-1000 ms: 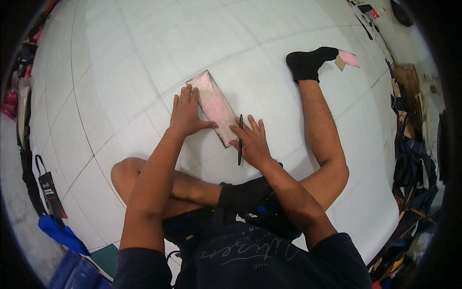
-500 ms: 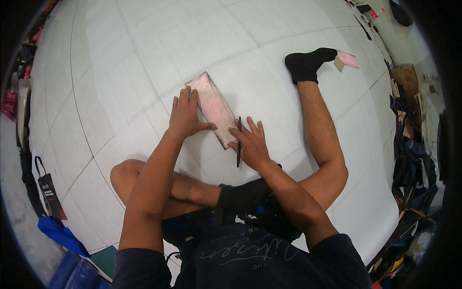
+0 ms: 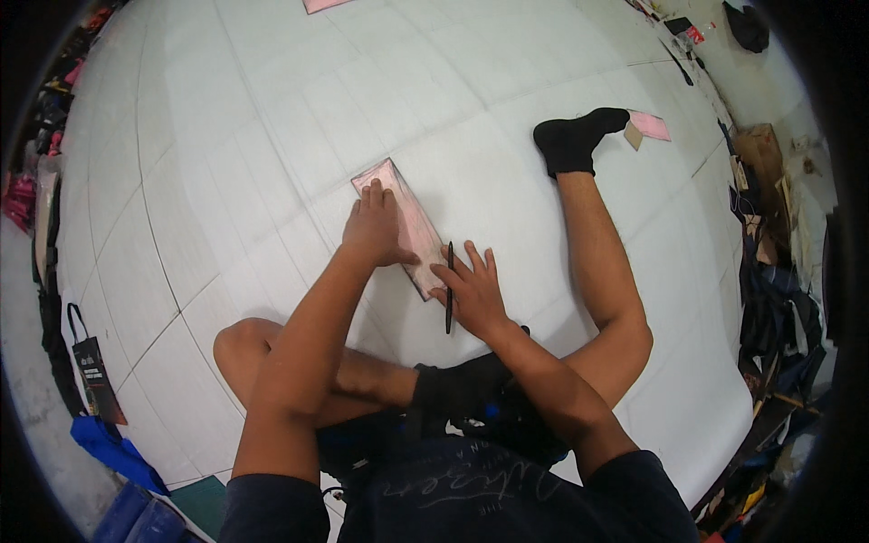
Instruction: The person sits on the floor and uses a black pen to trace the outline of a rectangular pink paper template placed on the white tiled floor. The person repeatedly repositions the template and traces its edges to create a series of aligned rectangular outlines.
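A long pink rectangular piece [image 3: 412, 215] with dark edges lies slantwise on a white sheet [image 3: 507, 195] in front of me. My left hand [image 3: 371, 226] rests flat on its far part, fingers extended and the thumb lower down the piece. At the near end is my right hand [image 3: 475, 294], with a slim black pen [image 3: 449, 315] held between thumb and fingers. The pen points away from me, and some of the right fingertips touch the piece's near right edge. The pen's tip is too small to make out.
My black-socked foot [image 3: 575, 145] stretches to the right, close to a small pink piece [image 3: 650, 125] and a brown piece [image 3: 634, 136]. Another pink piece [image 3: 324, 4] shows at the top edge. A black bag [image 3: 95, 380] lies left; piled belongings [image 3: 778, 308] line the right.
My left hand has slid from the piece's left edge onto its surface. The right hand still holds the pen at the near end. The view has shifted, showing a pink piece at the top.
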A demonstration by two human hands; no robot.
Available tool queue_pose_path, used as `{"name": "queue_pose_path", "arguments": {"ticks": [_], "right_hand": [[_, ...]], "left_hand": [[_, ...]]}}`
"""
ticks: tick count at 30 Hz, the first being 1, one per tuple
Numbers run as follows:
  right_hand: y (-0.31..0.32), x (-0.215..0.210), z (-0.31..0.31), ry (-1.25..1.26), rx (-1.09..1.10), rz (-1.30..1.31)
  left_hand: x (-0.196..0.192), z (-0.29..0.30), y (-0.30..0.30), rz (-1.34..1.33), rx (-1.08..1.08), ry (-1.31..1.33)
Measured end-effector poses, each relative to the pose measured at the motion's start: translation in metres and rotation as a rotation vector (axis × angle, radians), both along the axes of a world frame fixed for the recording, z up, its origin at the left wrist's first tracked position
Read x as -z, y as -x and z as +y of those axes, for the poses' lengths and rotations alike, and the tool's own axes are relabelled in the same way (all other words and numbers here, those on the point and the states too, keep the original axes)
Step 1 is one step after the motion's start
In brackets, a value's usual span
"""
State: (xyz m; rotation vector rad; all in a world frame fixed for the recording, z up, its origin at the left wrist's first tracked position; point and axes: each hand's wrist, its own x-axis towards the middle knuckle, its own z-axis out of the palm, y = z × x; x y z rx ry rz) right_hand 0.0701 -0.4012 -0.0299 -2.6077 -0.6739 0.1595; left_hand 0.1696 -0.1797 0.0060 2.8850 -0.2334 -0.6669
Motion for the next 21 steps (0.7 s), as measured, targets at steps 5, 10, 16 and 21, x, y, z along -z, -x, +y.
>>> {"name": "queue_pose_path", "arguments": {"ticks": [5, 10, 16, 21], "right_hand": [[0.002, 0.003, 0.000, 0.020, 0.008, 0.004], [0.003, 0.005, 0.000, 0.000, 0.005, -0.013], [0.003, 0.005, -0.001, 0.013, 0.004, 0.002], [0.001, 0.003, 0.000, -0.015, 0.011, 0.003]], "left_hand": [[-0.001, -0.005, -0.002, 0.028, -0.077, 0.098], [0.006, -0.002, 0.002, -0.028, -0.077, 0.138], [0.006, -0.003, 0.002, -0.008, -0.073, 0.132], [0.004, -0.003, -0.001, 0.007, -0.058, 0.068]]}}
